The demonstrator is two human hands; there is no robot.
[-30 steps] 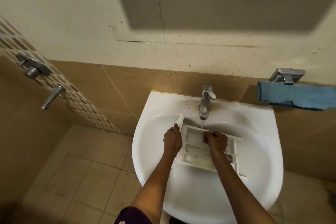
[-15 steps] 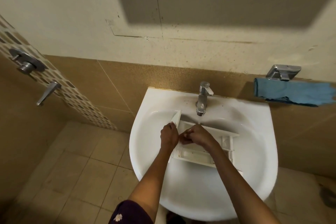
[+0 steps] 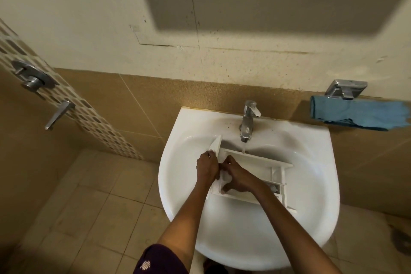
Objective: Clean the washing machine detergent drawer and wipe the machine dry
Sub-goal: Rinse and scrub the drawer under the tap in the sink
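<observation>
Drawer position: the white detergent drawer (image 3: 258, 163) lies crosswise in the sink (image 3: 311, 173), compartments facing up, with its front panel (image 3: 215, 144) at the left end standing on edge.
Far edge: the drawer's far wall sits directly under the spout of the faucet (image 3: 248, 121). A thin water stream (image 3: 243, 148) falls onto that wall.
Left edge: the front panel is near the left inner slope of the basin.
Right edge: the drawer's right end is near the right slope of the bowl. Contact there cannot be determined.
Open room: bare bowl shows between the drawer's near wall and the basin's front rim, and along the right slope.
Left hand: the left hand (image 3: 206, 168) grips the drawer's left end just behind the front panel, fingers curled over the edge.
Right hand: the right hand (image 3: 239, 177) is in the leftmost compartment, just beside the left hand, fingers bent and thumb against the near wall. Whether it holds anything cannot be determined.
Surroundings: a blue cloth (image 3: 358, 114) hangs from a chrome holder (image 3: 345, 90) on the wall to the right of the sink. A shower valve (image 3: 33, 78) is mounted on the left wall.
</observation>
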